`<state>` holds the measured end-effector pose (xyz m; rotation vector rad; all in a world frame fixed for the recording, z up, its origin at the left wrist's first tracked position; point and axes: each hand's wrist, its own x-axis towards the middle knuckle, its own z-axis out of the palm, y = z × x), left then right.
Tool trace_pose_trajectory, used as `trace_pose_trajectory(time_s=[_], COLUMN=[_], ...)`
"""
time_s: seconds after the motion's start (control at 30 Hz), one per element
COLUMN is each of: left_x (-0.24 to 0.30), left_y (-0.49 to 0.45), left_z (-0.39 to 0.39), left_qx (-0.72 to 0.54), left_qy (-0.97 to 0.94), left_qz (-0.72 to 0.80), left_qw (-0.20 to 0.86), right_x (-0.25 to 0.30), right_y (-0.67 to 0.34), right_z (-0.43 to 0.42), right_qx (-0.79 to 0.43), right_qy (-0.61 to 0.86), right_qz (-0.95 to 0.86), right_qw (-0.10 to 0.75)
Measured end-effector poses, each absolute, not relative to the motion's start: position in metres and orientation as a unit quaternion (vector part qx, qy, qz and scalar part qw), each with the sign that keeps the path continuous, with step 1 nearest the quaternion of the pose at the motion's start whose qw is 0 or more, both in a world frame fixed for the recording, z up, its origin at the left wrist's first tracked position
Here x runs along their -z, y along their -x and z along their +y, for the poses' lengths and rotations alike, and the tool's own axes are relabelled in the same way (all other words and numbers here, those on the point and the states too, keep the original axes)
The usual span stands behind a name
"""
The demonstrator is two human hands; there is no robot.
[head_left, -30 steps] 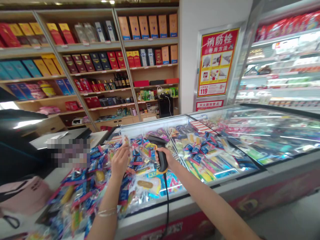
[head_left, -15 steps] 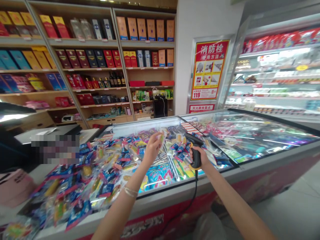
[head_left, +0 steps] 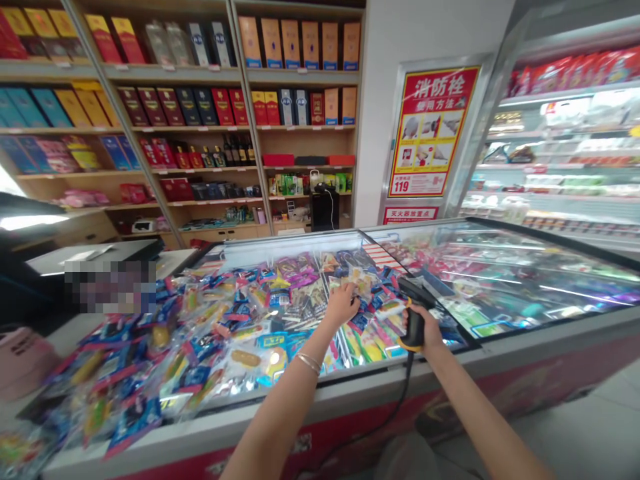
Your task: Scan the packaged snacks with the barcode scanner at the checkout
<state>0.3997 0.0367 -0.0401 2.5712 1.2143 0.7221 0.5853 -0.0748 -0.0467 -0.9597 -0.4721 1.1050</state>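
My right hand (head_left: 429, 332) grips a black barcode scanner (head_left: 416, 325) with yellow trim, its head tilted up to the left and its cable hanging down. My left hand (head_left: 343, 304) is over the small pile just left of the scanner, fingers curled on a clear snack packet (head_left: 358, 283) with something yellowish inside; the fingertips are partly hidden. Blue-and-clear packets (head_left: 383, 293) lie around it on the freezer's glass. Many more wrapped snack packets (head_left: 197, 347) spread to the left, some with a corn-like yellow piece inside.
The chest freezer (head_left: 470, 360) has a glass top with black frames and stocked goods below. A pink container (head_left: 25, 363) and a counter stand at the left. Shelves of boxed bottles (head_left: 295, 107) line the back wall. A lit display fridge (head_left: 565, 147) is at the right.
My left hand has moved right and lower with the clear packet, from above the middle to the pile by the scanner. The scanner still sits in my right hand; the view has shifted slightly.
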Motion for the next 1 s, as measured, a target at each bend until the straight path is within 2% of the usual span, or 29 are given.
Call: trace_pose_trajectory(time_s=[0.27, 0.73, 0.87, 1.0], left_x=[0.054, 0.027, 0.003, -0.025], left_y=[-0.398, -0.396, -0.365, -0.304], left_z=[0.04, 0.027, 0.035, 0.043], left_qx=[-0.245, -0.191, -0.196, -0.224], left_qy=[-0.887, -0.887, -0.895, -0.882], left_qz=[0.382, 0.41, 0.395, 0.412], left_qw=[0.088, 0.094, 0.07, 0.043], right_x=[0.051, 0.043, 0.038, 0.025], right_y=[-0.586, -0.584, -0.574, -0.545], right_z=[-0.071, -0.077, -0.082, -0.081], right_qx=[-0.507, -0.522, -0.518, -0.569], right_qy=[0.436, 0.437, 0.443, 0.432], right_qz=[-0.209, -0.183, -0.211, -0.234], right_qw=[0.714, 0.709, 0.701, 0.659])
